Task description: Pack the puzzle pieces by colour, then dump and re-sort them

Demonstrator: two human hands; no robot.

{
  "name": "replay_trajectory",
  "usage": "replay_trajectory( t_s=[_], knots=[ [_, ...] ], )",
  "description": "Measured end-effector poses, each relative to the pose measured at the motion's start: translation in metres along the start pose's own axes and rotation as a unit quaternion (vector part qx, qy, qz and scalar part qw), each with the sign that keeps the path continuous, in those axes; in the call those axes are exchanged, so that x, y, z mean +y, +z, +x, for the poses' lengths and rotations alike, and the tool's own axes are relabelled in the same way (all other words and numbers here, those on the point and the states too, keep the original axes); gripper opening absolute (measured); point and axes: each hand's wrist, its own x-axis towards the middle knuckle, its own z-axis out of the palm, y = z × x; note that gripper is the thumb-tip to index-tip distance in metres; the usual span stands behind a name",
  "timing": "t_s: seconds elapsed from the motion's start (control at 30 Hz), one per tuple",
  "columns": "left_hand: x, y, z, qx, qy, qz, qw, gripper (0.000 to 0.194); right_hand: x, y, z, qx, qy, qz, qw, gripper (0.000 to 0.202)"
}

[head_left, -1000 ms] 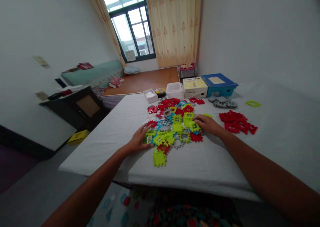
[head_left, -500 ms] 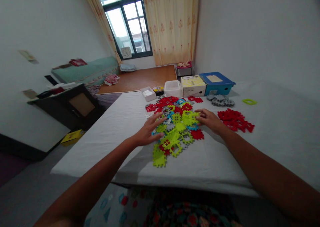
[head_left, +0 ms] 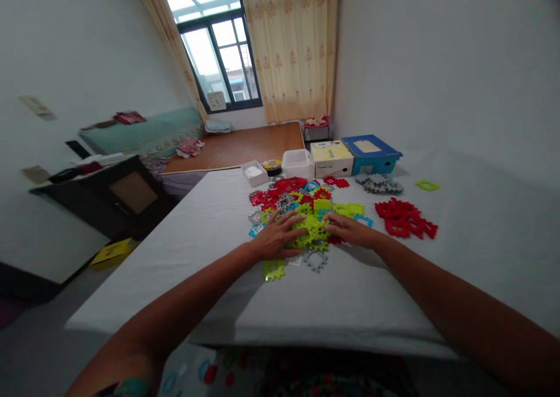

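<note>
A mixed pile of toothed plastic pieces lies on the white-covered table, with red pieces (head_left: 291, 185) at its back and lime-green pieces (head_left: 314, 227) between my hands. My left hand (head_left: 277, 237) rests on the pile's left side, fingers spread over green pieces. From the right, my right hand (head_left: 347, 229) has its fingers wrapped round the edge of the green pieces. A grey piece (head_left: 315, 261) and a lime-green piece (head_left: 273, 270) lie at the pile's front.
Right of the pile are a red heap (head_left: 405, 218), a grey heap (head_left: 378, 184) and a lone green piece (head_left: 427, 185). Behind stand a blue box (head_left: 371, 155), a yellow-white box (head_left: 331, 159), a white tub (head_left: 297, 163) and a small white box (head_left: 254, 173).
Both hands have come closer together over the pile, and the green pieces are bunched between them. Some green and blue pieces now lie beyond my right hand. The view has shifted slightly.
</note>
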Motion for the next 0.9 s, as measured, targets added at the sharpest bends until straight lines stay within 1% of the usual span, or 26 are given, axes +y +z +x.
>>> replay_trajectory(
  t_s=[0.07, 0.13, 0.17, 0.23, 0.3, 0.33, 0.4, 0.47, 0.53, 0.6, 0.67, 0.73, 0.77, 0.83, 0.9],
  knots=[
    [-0.011, 0.000, 0.013, 0.019, -0.006, 0.016, 1.000, 0.048, -0.002, 0.004, 0.012, 0.042, 0.002, 0.003, 0.999, 0.032],
    [-0.021, -0.002, 0.026, 0.040, -0.025, 0.026, 0.999, 0.044, -0.007, 0.007, 0.028, 0.070, 0.019, 0.056, 0.996, 0.030],
    [-0.026, -0.004, 0.032, 0.053, -0.045, 0.028, 0.997, 0.043, -0.010, 0.007, 0.037, 0.084, 0.025, 0.088, 0.992, 0.029],
    [-0.037, -0.009, 0.043, 0.081, -0.105, 0.030, 0.991, 0.045, -0.018, 0.001, 0.052, 0.118, 0.029, 0.131, 0.984, 0.026],
    [-0.047, -0.015, 0.046, 0.107, -0.173, 0.026, 0.979, 0.050, -0.026, -0.015, 0.060, 0.163, 0.033, 0.127, 0.978, 0.023],
    [-0.050, -0.018, 0.044, 0.114, -0.198, 0.022, 0.973, 0.053, -0.027, -0.026, 0.060, 0.184, 0.037, 0.105, 0.977, 0.021],
    [-0.049, -0.023, 0.031, 0.112, -0.210, 0.009, 0.971, 0.058, -0.024, -0.052, 0.052, 0.209, 0.049, 0.015, 0.977, 0.020],
    [-0.039, -0.023, 0.008, 0.080, -0.171, -0.003, 0.982, 0.059, -0.013, -0.075, 0.036, 0.206, 0.058, -0.106, 0.971, 0.020],
    [-0.021, -0.020, -0.017, 0.040, -0.134, -0.010, 0.990, 0.061, 0.002, -0.088, 0.019, 0.183, 0.063, -0.221, 0.956, 0.021],
    [0.000, -0.016, -0.035, -0.005, -0.087, -0.032, 0.996, 0.068, 0.015, -0.089, 0.009, 0.159, 0.085, -0.305, 0.935, 0.020],
    [0.021, -0.010, -0.042, -0.037, -0.040, -0.059, 0.997, 0.074, 0.023, -0.082, 0.007, 0.148, 0.122, -0.357, 0.914, 0.017],
    [0.035, -0.003, -0.036, -0.055, 0.005, -0.081, 0.995, 0.072, 0.027, -0.072, 0.014, 0.159, 0.153, -0.373, 0.901, 0.014],
    [0.039, 0.001, -0.030, -0.058, 0.020, -0.087, 0.994, 0.068, 0.027, -0.068, 0.020, 0.171, 0.159, -0.365, 0.901, 0.015],
    [0.040, 0.008, -0.012, -0.051, 0.028, -0.086, 0.995, 0.058, 0.026, -0.061, 0.034, 0.201, 0.148, -0.306, 0.919, 0.019],
    [0.035, 0.015, 0.009, -0.031, 0.018, -0.069, 0.997, 0.052, 0.023, -0.056, 0.048, 0.226, 0.117, -0.227, 0.940, 0.025]
  ],
)
